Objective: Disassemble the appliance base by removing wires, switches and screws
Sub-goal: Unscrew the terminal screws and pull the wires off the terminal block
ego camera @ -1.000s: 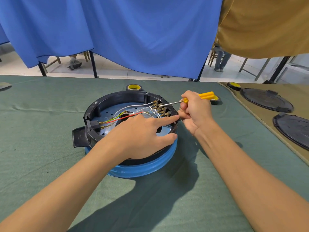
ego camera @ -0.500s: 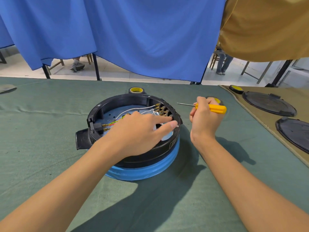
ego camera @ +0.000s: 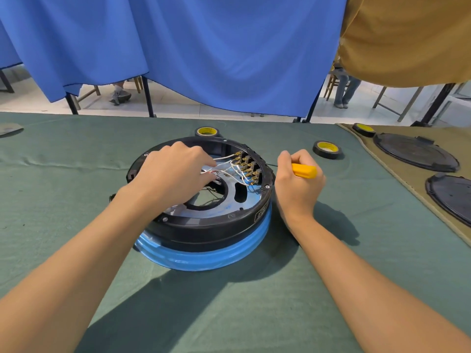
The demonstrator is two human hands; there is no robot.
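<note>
One appliance base (ego camera: pixel 211 225) is sitting mid-frame on the green cloth (ego camera: pixel 76 200); three tape rolls (ego camera: pixel 327 149) are lying behind it; two black lids (ego camera: pixel 415 155) are lying at right; the left hand (ego camera: pixel 173 171) is curling onto the white wires (ego camera: pixel 237 171), grip unclear; the right hand (ego camera: pixel 297 182) is fisting one yellow screwdriver (ego camera: pixel 304 171) beside the base.

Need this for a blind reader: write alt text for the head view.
A person's left hand reaches among white wires inside a round black appliance base with a blue rim, while the right hand grips a yellow screwdriver beside it. Two black tape rolls lie behind on the green tablecloth.
</note>
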